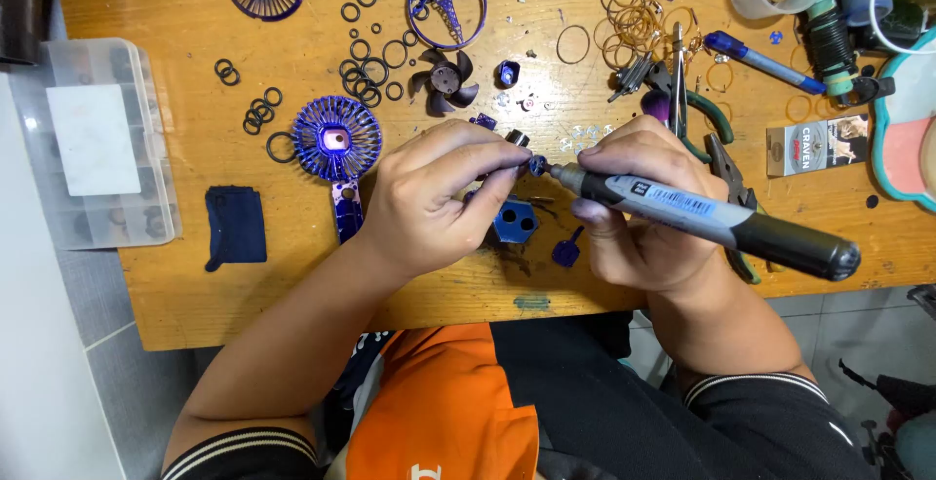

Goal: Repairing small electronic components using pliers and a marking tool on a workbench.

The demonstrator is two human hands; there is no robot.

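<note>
My left hand (439, 192) pinches a small blue part (537, 163) between thumb and forefinger, holding it just above the tabletop (195, 285). The part sits at the 3 o'clock edge of that hand, right at the fingertips. My right hand (643, 202) is wrapped around a grey and black power driver (702, 217), fingers closed on its barrel near the front. The driver's tip points to 9 o'clock and touches the blue part, so the part lies between my 2 hands, with both sets of fingertips nearly meeting around it.

Below the part, at 6 o'clock, a blue hexagonal piece (515, 220) with 2 holes rests on the tabletop, partly under my left fingers. A small blue bracket (567, 249) lies just beside it, near my right hand's knuckles.

At 10 o'clock from my left hand sits a round blue fan grille (336, 137) with a handle (348, 209) running down toward my wrist. A dark fan blade (444, 80) lies at 12 o'clock, among scattered black rings (366, 61). Pliers (726, 163) lie behind my right hand at 2 o'clock.
</note>
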